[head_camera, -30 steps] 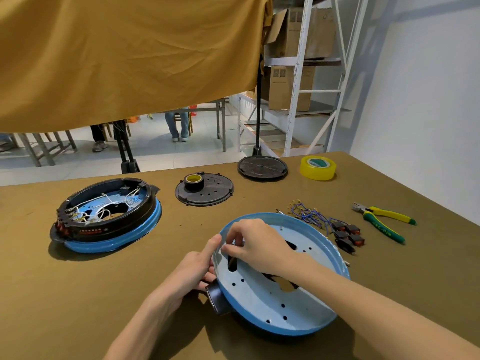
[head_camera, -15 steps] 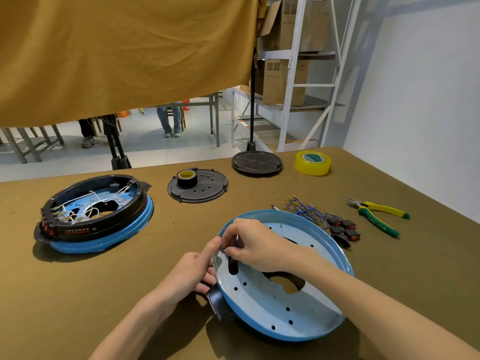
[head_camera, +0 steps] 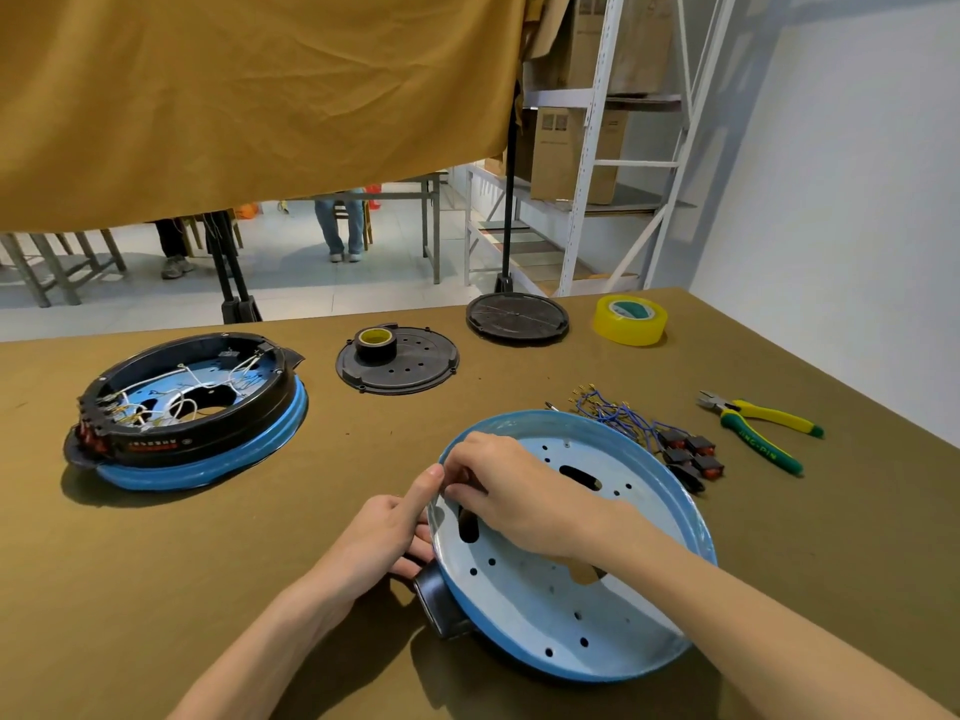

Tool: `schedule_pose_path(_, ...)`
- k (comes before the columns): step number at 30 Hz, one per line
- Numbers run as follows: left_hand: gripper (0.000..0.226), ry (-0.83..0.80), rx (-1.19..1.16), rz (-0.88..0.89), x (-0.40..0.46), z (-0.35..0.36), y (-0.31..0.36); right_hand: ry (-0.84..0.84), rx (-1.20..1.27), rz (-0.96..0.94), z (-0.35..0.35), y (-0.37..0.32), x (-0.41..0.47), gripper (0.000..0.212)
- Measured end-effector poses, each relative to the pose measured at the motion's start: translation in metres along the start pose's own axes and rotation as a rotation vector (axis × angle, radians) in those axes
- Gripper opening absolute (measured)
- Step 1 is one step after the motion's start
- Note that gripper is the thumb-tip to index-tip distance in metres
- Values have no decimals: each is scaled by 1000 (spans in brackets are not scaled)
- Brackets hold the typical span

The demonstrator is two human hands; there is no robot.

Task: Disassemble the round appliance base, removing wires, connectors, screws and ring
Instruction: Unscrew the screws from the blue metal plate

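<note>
A round blue appliance base lies tilted on the table in front of me, its pale inner plate full of holes, with a black ring part under its left edge. My left hand grips the left rim, thumb on top of it. My right hand reaches inside with fingers curled at the rim, pinching something too small to make out. A bundle of blue wires with black and red connectors lies to the right of the base.
A second blue base with a black ring and white wires sits at the left. A black cover plate with a tape roll, another black disc, yellow tape and yellow-green pliers lie farther back and right.
Both hands stay at the left rim of the base. The base and the hands have hardly shifted; the view has moved slightly.
</note>
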State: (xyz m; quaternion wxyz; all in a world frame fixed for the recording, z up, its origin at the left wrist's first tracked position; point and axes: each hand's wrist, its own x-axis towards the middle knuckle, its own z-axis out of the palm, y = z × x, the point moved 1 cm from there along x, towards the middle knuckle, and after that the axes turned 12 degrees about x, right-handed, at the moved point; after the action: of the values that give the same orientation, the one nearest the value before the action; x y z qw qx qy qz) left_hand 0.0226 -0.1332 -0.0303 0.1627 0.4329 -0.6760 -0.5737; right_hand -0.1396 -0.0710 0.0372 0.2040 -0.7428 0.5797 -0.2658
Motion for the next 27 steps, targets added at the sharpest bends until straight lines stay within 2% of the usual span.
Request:
schedule_pose_path(3, 74, 23, 7, -4, 0, 0, -1, 29, 12, 5, -1, 0, 1, 13)
schedule_pose_path(7, 94, 54, 49, -6, 1, 0, -2, 124, 42, -36, -10, 0, 0, 14)
schedule_pose_path(9, 96, 71, 59, -3, 2, 0, -2, 155, 45, -53, -16, 2, -3, 14)
schedule_pose_path(13, 93, 78, 50, -4, 2, 1, -2, 245, 255, 29, -27, 13, -14, 12)
schedule_pose_path(19, 93, 160, -4, -26, 0, -3, 0, 569, 499, 145, -56, 38, -44, 10)
schedule_pose_path(21, 96, 184, -37, -21, -1, -8, 0, 697, 486, 183, -69, 51, -60, 11)
schedule_pose_path(23, 86, 215, -63, -14, -3, -11, 1, 795, 417, 232, -74, 65, -79, 14)
schedule_pose_path(25, 73, 253, -106, -17, -6, -11, 2, 844, 322, 297, -72, 79, -97, 15)
schedule_pose_path(27, 71, 270, -126, -29, -6, -10, 3, 871, 247, 356, -65, 91, -113, 9)
